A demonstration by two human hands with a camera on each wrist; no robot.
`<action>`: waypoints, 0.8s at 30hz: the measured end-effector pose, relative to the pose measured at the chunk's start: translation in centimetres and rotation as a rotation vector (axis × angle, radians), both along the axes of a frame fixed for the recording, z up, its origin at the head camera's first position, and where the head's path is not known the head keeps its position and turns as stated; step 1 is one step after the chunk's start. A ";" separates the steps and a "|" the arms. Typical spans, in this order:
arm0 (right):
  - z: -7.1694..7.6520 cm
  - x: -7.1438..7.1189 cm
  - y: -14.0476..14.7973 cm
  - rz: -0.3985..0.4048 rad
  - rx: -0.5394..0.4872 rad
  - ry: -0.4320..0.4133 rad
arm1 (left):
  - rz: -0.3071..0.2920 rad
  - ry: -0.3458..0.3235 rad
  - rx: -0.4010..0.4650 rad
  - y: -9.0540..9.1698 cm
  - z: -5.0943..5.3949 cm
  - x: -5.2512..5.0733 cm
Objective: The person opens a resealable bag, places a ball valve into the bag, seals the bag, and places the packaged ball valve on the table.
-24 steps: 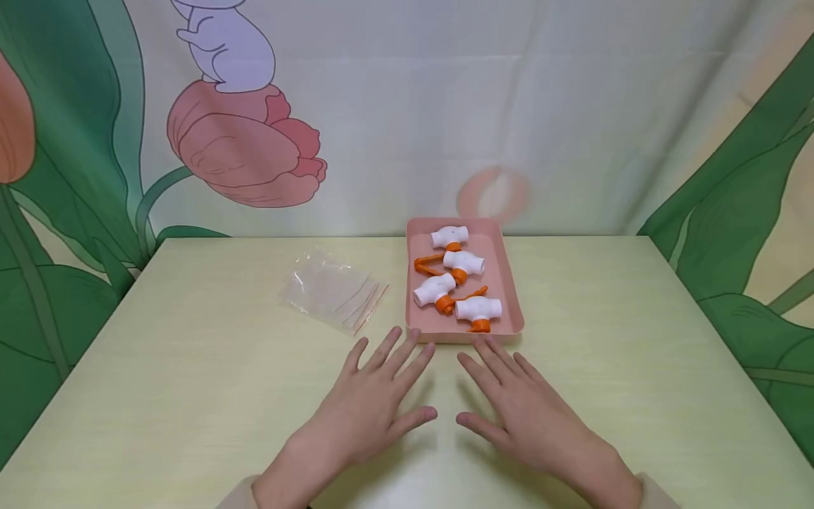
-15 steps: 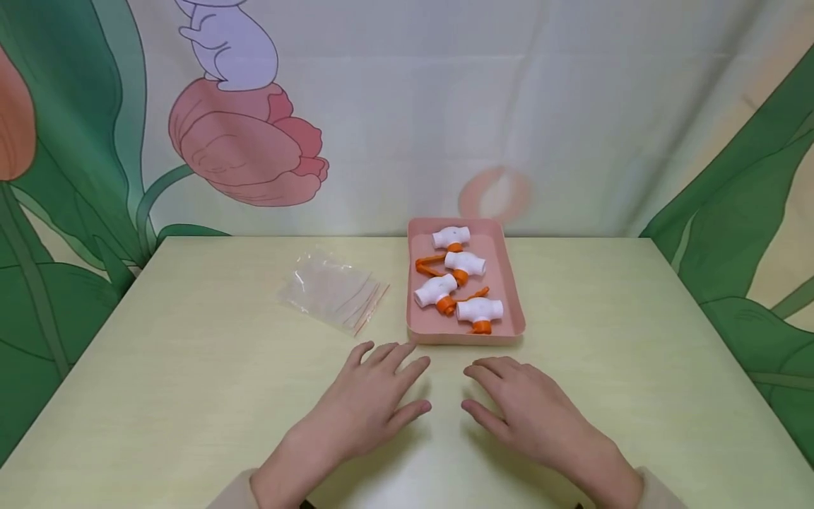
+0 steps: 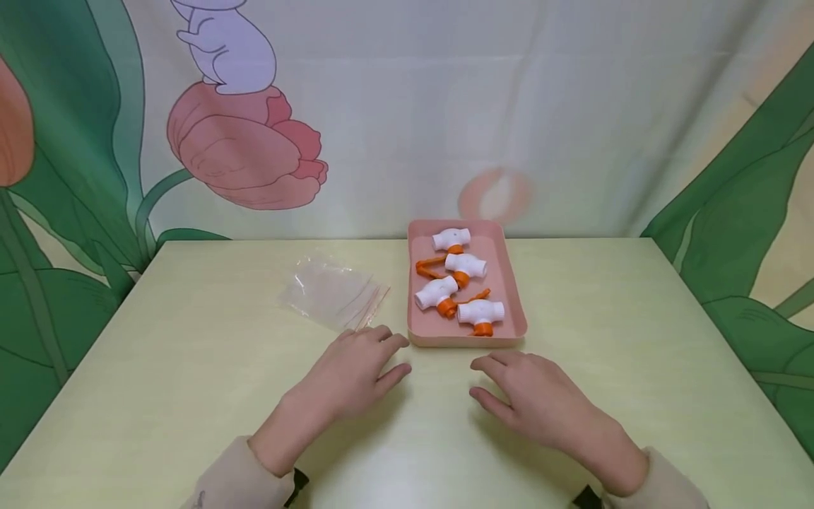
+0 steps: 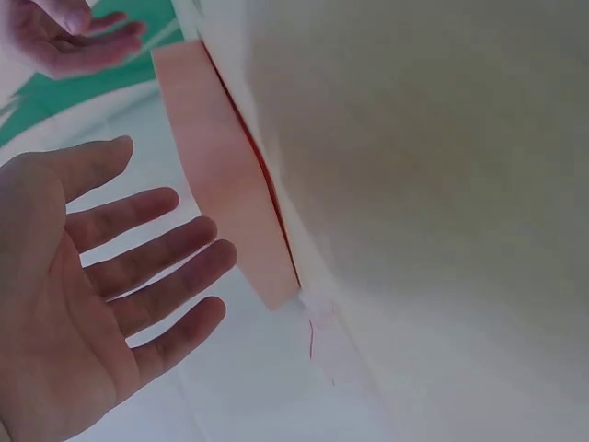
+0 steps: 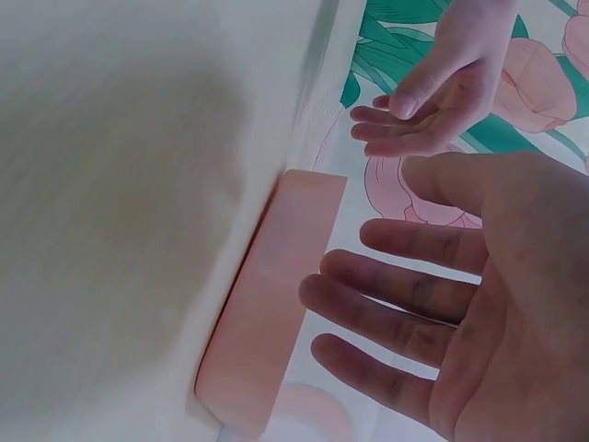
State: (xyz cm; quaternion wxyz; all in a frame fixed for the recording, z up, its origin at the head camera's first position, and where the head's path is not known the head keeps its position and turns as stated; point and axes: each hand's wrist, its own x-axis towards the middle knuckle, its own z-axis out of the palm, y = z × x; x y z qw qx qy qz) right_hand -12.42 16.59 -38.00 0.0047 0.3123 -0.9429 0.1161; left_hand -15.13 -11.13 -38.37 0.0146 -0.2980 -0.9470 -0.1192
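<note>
A pink tray (image 3: 420, 327) holds several white pipe valves (image 3: 481, 311) with orange handles. To its left lies a stack of clear plastic bags (image 3: 327, 290) with a red seal line. My left hand (image 3: 352, 371) hovers just in front of the bags' near edge, fingers relaxed and holding nothing. In front of the tray's near right corner my right hand (image 3: 540, 396) hangs over the table, fingers loosely bent, also with nothing in it. The left wrist view shows the left palm (image 4: 83, 313) with spread fingers beside the tray wall (image 4: 221, 166); the right palm (image 5: 497, 322) looks similar in the right wrist view.
The pale green table (image 3: 159, 367) reaches back to a hanging cloth (image 3: 394, 127) printed with a rabbit, tulips and leaves. Beige sleeves (image 3: 242, 477) cover both forearms.
My left hand has moved left and slightly forward, toward the bags. The right hand has shifted a little to the right. Fingers of both hands are more bent than before; tray and bags stay put.
</note>
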 end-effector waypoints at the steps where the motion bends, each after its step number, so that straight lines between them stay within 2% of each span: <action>1: 0.0 -0.1 0.1 0.002 0.000 -0.004 | 0.010 0.000 -0.003 -0.2 0.0 -0.3; 8: 0.3 -0.7 0.6 0.023 -0.021 0.072 | 0.101 0.041 0.054 -1.7 0.5 -3.3; 12: 0.6 -1.0 0.8 0.047 -0.029 0.080 | 0.154 0.082 0.096 -2.5 0.6 -5.1; 16: 0.9 -1.2 0.9 0.044 -0.028 0.075 | 0.221 0.112 0.098 -3.1 0.7 -6.6; 19: 1.1 -1.4 1.0 0.033 -0.027 0.057 | 0.256 0.100 0.112 -3.4 0.7 -7.4; 24: 1.1 -1.4 1.0 0.021 -0.027 0.014 | 0.273 0.046 0.140 -4.0 0.3 -8.5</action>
